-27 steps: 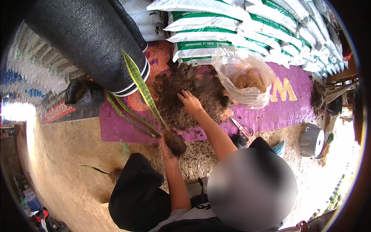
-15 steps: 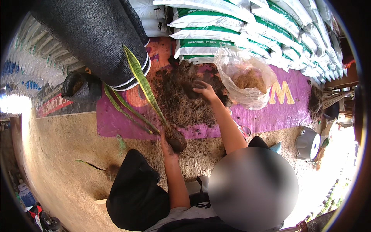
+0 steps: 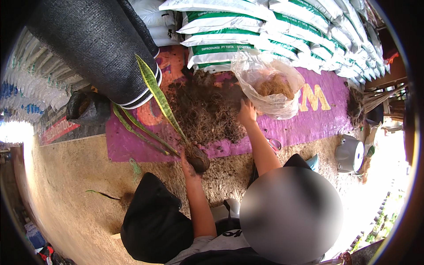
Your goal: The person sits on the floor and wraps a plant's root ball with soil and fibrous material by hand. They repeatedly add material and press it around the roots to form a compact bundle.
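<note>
My left hand (image 3: pixel 189 162) is shut on the dark root ball (image 3: pixel 198 159) of a snake plant (image 3: pixel 154 95). Its long green-and-yellow leaves lean up and to the left, over the purple mat (image 3: pixel 318 121). My right hand (image 3: pixel 247 111) reaches forward with fingers apart. It touches the lower edge of a clear plastic bag (image 3: pixel 265 81) holding brown fibre (image 3: pixel 276 86). A pile of dark soil and roots (image 3: pixel 203 110) lies on the mat between my two hands.
A large black mesh roll (image 3: pixel 88 48) lies at the upper left, with a black bag (image 3: pixel 86 108) beside it. White-and-green sacks (image 3: pixel 265 26) are stacked behind. A grey pot (image 3: pixel 349 153) and a broom (image 3: pixel 373 99) are at the right. Black fabric (image 3: pixel 154 221) lies below.
My right hand has moved from the soil pile up and to the right, to the plastic bag. My left hand still holds the plant's root ball in about the same place.
</note>
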Motion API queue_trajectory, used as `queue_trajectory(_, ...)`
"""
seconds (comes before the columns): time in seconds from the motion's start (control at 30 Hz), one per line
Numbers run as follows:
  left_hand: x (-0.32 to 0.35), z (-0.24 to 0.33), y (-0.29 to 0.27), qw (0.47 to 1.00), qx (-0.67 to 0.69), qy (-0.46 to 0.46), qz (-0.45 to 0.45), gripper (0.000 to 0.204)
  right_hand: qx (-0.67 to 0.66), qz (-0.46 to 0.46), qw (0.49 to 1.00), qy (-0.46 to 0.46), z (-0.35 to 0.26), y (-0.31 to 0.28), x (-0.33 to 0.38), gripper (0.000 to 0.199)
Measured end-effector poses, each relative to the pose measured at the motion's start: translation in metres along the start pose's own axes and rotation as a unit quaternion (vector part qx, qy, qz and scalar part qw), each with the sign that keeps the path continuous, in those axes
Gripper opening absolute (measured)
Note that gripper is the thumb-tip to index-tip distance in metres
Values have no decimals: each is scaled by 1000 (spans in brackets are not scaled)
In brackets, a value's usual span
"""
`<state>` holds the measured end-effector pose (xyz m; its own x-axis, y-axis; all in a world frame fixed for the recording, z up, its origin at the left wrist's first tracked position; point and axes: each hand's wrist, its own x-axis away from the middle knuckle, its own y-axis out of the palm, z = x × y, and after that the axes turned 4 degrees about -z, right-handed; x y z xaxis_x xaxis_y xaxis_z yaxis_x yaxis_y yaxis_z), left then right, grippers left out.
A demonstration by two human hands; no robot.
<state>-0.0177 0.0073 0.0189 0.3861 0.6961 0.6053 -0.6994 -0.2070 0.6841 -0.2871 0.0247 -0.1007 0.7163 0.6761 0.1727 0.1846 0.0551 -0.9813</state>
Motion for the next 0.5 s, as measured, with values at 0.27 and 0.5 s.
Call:
queue_trajectory(0.27,-1,-1,-14,995,32,-7,-94,35,-34,-72,996,-36,37,14,14,59)
queue_trajectory(0.5,5,0,-16,996,22,24,-87,34,-84,85,982,-146,9,-22,38,57)
